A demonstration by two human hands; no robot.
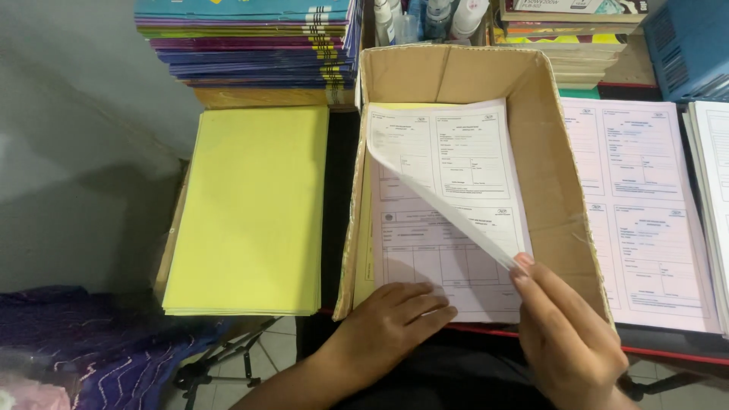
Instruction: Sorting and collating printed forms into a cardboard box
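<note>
I saw my right hand (pixel 566 334) pinching the lifted form sheet (pixel 448 163) at five o'clock in the cardboard box (pixel 562 205); my left hand (pixel 387 323) lay flat, open, on the pink form stack (pixel 425 258).

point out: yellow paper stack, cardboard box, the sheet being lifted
yellow paper stack (pixel 250 209): head view, middle of its top sheet.
cardboard box (pixel 558 197): head view, bare inner right wall.
lifted sheet (pixel 448 163): head view, middle of the printed form, its lower corner pinched by the right hand (pixel 566 334).
</note>
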